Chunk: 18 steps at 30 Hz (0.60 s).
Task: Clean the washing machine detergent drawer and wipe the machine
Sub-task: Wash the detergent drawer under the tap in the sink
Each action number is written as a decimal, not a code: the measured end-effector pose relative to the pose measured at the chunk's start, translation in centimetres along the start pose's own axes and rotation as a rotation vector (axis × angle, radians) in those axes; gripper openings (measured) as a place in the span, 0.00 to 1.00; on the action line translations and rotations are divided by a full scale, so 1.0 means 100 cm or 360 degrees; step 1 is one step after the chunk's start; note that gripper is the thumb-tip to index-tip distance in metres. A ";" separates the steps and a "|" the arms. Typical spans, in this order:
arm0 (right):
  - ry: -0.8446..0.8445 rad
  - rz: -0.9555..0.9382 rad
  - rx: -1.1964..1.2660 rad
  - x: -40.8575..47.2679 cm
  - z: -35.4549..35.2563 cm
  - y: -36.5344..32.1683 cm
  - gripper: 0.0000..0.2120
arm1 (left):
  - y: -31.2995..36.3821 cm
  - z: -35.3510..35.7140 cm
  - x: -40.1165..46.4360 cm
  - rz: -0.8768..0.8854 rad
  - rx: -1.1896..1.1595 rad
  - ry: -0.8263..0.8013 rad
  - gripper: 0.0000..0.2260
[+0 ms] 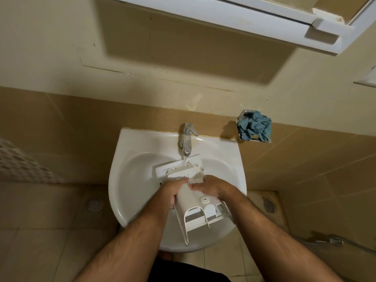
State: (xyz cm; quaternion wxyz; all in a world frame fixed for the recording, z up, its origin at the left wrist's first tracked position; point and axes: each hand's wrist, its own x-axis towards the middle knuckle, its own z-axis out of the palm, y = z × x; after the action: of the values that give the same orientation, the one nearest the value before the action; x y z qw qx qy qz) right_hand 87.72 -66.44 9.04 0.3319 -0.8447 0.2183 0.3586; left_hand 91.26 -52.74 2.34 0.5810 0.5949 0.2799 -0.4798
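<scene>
The white plastic detergent drawer (195, 208) lies upside down over the white sink (130, 180), its front panel toward the chrome tap (187, 139). Water runs from the tap onto the drawer's front end. My left hand (173, 190) grips the drawer's left side. On the right side, my right hand (209, 186) holds the drawer with the thumb pressed on its underside. A crumpled blue cloth (255, 127) sits in a wall-mounted holder to the right of the tap.
Beige tiles cover the wall and floor. A white cabinet (244, 19) hangs overhead. Floor drains lie at the left (94, 204) and right (269, 204) of the sink. A perforated white basket (18, 161) is at the left, a spray hose (335, 241) at the lower right.
</scene>
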 end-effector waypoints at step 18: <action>0.0292 -0.0632 -0.0804 0.053 0.002 -0.022 0.28 | -0.010 -0.044 -0.005 0.0405 -0.0591 -0.0117 0.31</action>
State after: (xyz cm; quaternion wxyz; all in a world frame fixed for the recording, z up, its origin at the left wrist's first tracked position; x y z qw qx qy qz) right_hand 92.41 -65.45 5.86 0.1543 -0.9551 -0.0174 0.2523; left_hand 91.25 -48.28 1.79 0.7462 0.4903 0.2649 -0.3642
